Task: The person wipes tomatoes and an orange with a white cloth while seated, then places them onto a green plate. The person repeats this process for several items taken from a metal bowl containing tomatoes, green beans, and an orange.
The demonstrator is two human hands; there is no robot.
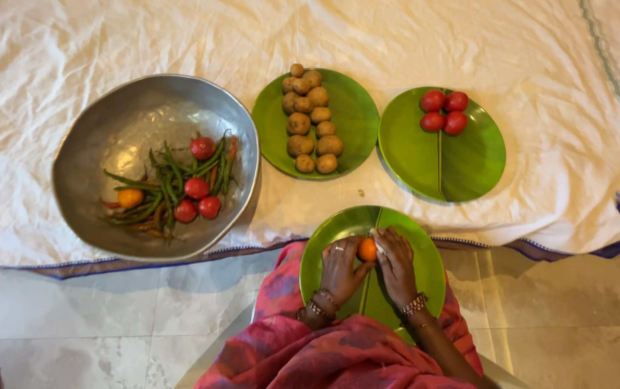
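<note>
Fingers (359, 272) of the left hand (341, 272) and right hand (396, 265) close together around an orange tomato (367, 250), steadying it over the green plate (425, 252) on the lap.

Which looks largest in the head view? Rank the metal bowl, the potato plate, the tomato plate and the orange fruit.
1. metal bowl
2. potato plate and tomato plate: alike, unranked
3. orange fruit, held between both hands

Pink and red patterned garment (324, 353), beaded bracelets on both wrists, possibly a finger ring
</note>
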